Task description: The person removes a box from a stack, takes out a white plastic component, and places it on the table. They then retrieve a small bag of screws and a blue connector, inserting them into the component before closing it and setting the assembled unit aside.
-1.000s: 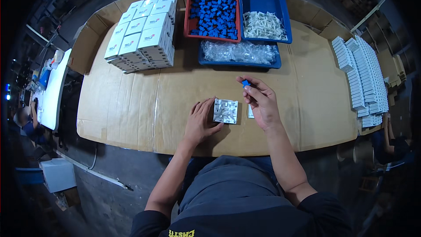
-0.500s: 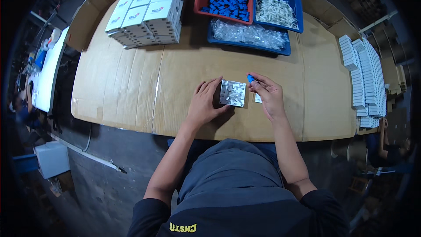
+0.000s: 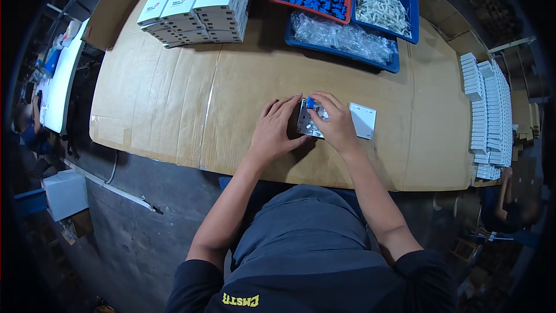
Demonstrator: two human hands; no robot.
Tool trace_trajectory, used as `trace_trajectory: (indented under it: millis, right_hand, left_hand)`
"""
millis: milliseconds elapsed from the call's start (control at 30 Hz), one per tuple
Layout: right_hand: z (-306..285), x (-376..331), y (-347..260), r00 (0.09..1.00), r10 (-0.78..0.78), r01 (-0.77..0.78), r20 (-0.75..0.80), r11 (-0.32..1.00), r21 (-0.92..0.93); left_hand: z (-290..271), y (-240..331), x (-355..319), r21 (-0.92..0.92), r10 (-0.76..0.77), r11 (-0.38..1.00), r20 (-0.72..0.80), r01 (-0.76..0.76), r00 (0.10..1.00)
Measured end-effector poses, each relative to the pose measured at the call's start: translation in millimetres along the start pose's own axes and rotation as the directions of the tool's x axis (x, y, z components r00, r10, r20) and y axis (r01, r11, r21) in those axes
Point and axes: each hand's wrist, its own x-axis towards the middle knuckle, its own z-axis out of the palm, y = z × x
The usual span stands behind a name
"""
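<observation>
A small open white plastic box with parts inside lies on the cardboard-covered table. My left hand grips it along its left side, fingertips at the far corner and thumb at the near edge. Over the box, my right hand pinches a small blue connector between thumb and fingers, at the box's far side. That hand hides the right part of the box. Just right of it lies a flat white square cover.
Stacked white boxes stand at the far left. At the back are a red tray of blue connectors, a blue tray of white pieces and a blue tray of clear bags. White stacks line the right edge, near another person.
My right hand has moved left with the blue connector, from beside the box to over it. The white cover, mostly hidden before, now shows. The whole view has shifted slightly.
</observation>
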Motion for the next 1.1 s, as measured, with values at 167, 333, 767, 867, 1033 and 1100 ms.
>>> trace_trajectory:
  millis: [167, 333, 767, 867, 1033, 1100]
  right_hand:
    - [4, -2, 6, 1.000, 0.001, -0.001, 0.013, 1.000, -0.007]
    - [9, -2, 9, 1.000, -0.013, 0.013, 0.023, 1.000, -0.016]
    - [10, -9, 9, 0.998, -0.035, 0.041, 0.048, 0.989, -0.140]
    - [6, -15, -4, 0.993, -0.098, 0.116, 0.072, 0.942, -0.314]
    - [-20, -10, -6, 0.976, -0.053, 0.124, 0.212, 0.932, -0.341]
    - [-42, -15, 3, 0.979, 0.050, -0.013, 0.199, 0.983, -0.185]
  left_hand:
    - [1, 1, 2, 0.009, -0.009, 1.000, 0.024, 0.009, 1.000]
    - [0, -1, 2, 0.016, -0.019, 1.000, 0.024, 0.019, 1.000]
    - [0, 1, 4, 0.011, -0.027, 1.000, 0.035, 0.026, 0.999]
    - [2, 0, 5, 0.012, -0.008, 1.000, 0.022, 0.008, 1.000]
    - [-2, 0, 2, 0.016, -0.028, 1.000, 0.055, 0.027, 0.998]
    - [-2, 3, 0, 0.025, -0.025, 0.999, 0.020, 0.025, 0.999]
